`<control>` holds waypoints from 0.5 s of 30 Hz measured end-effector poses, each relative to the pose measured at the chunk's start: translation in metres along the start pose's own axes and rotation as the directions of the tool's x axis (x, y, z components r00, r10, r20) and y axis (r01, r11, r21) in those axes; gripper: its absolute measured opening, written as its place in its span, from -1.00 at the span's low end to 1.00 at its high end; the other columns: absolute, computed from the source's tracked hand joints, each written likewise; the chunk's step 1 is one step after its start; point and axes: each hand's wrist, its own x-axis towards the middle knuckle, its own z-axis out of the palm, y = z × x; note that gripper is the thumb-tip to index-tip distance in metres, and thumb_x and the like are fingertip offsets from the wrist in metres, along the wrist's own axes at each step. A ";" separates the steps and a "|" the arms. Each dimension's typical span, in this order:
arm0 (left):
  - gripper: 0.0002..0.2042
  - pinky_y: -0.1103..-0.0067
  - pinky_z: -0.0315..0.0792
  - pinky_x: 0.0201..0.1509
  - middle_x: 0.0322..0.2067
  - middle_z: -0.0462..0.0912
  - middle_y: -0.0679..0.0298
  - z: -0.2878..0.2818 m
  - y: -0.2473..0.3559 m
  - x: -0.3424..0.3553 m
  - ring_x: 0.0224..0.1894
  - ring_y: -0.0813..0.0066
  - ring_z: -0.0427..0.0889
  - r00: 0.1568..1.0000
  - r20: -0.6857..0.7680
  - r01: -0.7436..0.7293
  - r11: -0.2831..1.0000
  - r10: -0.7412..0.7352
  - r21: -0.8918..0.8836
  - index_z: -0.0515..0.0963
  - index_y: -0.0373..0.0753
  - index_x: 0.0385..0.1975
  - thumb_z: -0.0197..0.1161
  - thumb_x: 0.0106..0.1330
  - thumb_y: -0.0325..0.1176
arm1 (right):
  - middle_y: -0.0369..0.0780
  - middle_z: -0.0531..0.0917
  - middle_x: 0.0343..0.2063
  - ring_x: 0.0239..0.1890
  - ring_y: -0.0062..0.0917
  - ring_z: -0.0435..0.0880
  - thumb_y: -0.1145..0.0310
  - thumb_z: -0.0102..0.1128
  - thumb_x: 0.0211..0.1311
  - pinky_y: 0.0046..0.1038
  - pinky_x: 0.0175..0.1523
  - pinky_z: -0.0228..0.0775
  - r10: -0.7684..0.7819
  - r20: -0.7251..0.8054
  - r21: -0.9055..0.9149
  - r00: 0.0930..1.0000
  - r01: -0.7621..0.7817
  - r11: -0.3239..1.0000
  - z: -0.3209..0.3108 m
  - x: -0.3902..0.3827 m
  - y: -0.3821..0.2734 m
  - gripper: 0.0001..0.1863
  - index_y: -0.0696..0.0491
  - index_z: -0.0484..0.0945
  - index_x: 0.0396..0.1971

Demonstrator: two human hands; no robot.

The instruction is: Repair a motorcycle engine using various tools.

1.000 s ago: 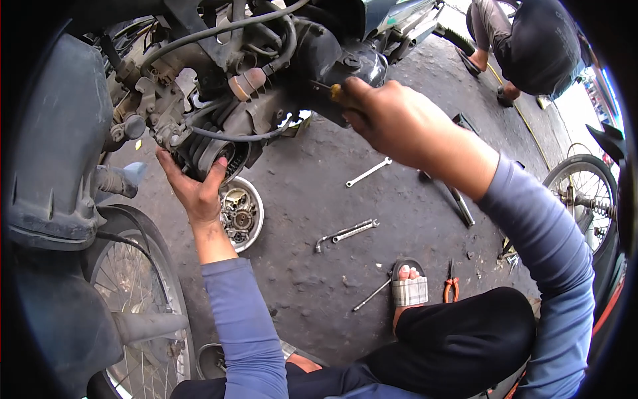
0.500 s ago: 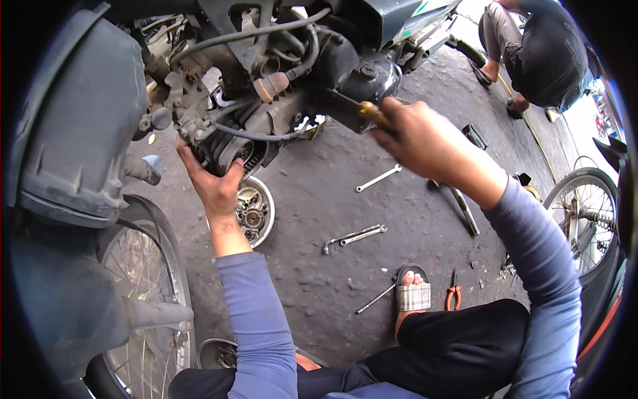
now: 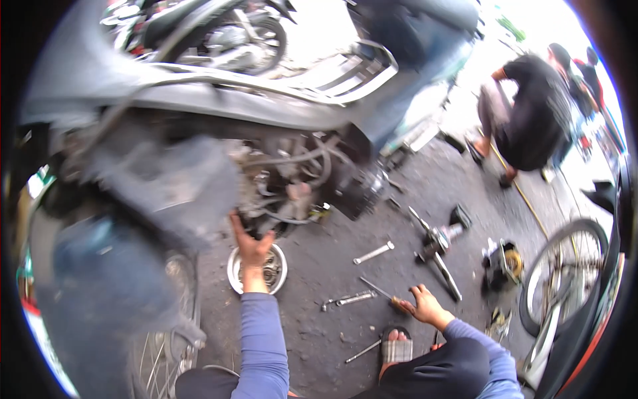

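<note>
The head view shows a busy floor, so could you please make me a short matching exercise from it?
Column one:
1. Left hand
2. Screwdriver
3. Bowl
4. Nearest sandal

Column two:
A. Plaid strap
B. White rim
C. Raised at the exposed engine parts
D. Handle at the fingers of the right hand

Right pairs: 1-C, 2-D, 3-B, 4-A.
</note>
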 end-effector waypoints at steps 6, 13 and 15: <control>-0.35 0.36 0.40 0.11 -0.05 0.52 -0.10 -0.025 0.039 0.006 -0.01 -0.02 0.51 0.886 0.310 0.203 0.889 -0.345 0.411 0.45 -0.37 -0.02 0.37 -0.15 -0.11 | 0.06 0.63 -0.27 -0.16 -0.05 0.60 -0.17 0.10 0.19 -0.23 -0.02 0.44 -0.020 0.577 -0.066 0.816 0.072 0.995 -0.065 0.093 -0.009 -0.40 0.16 0.60 -0.24; -0.33 0.24 0.29 0.11 -0.08 0.47 -0.17 -0.052 0.075 -0.012 -0.02 -0.08 0.42 0.914 0.278 0.115 0.846 -0.296 0.521 0.40 -0.36 0.00 0.33 -0.15 -0.10 | -0.14 0.42 0.20 0.22 -0.45 0.40 -0.03 0.12 0.26 -0.51 0.29 0.21 0.080 0.936 -0.232 0.343 0.427 0.874 -0.108 0.235 -0.067 -0.47 -0.08 0.48 0.15; -0.51 0.23 0.44 -0.11 -0.33 0.62 -0.13 -0.036 0.078 -0.024 -0.30 -0.07 0.59 0.992 0.116 -0.009 0.913 -0.042 0.407 0.54 -0.39 -0.22 0.32 -0.11 -0.14 | -0.23 0.65 -0.12 -0.17 -0.44 0.60 0.06 0.06 0.32 -0.44 -0.09 0.45 -0.215 0.931 -0.064 0.297 0.709 0.703 -0.123 0.262 -0.076 -0.60 -0.06 0.54 0.04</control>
